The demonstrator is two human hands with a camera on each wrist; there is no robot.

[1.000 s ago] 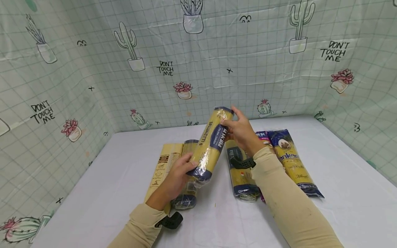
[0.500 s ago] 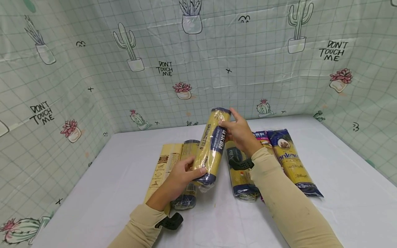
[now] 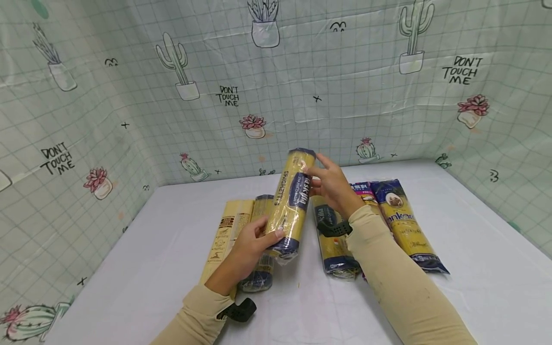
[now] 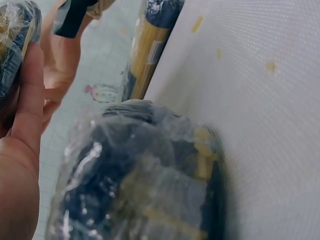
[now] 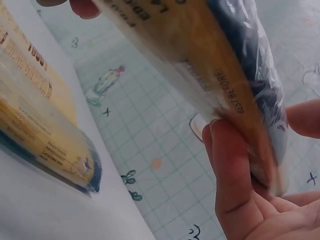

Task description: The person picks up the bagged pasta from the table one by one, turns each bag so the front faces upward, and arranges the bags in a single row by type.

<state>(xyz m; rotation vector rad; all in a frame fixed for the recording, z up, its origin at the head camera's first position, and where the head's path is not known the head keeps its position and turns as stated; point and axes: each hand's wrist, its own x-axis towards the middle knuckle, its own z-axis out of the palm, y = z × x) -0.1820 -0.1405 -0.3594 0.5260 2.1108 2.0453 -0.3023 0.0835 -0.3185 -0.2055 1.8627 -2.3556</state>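
A yellow and dark blue spaghetti packet [image 3: 290,201], lettered "la sicilia", is held up off the table in both hands, its far end leaning right. My left hand [image 3: 247,249] grips its lower end, thumb across the front. My right hand [image 3: 332,184] holds the upper end from the right, thumb on the front and other fingers behind. In the right wrist view those fingers [image 5: 232,165] press against the back of the packet [image 5: 200,65], which bears "best before" print. The left wrist view catches the left hand [image 4: 25,125] at the packet's end [image 4: 15,45].
Left of the hands lie a cream packet [image 3: 233,220] and another blue-ended spaghetti packet [image 3: 258,280], side by side. On the right lie a spaghetti packet [image 3: 338,251], a partly covered purple and blue pasta packet [image 3: 366,191] and an "ankara" packet [image 3: 407,225]. A patterned curtain [image 3: 302,72] stands behind the table [image 3: 142,278].
The held packet has shifted slightly left and stands a little more upright than a second ago. Both hands keep their hold on it. The packets on the table stay put.
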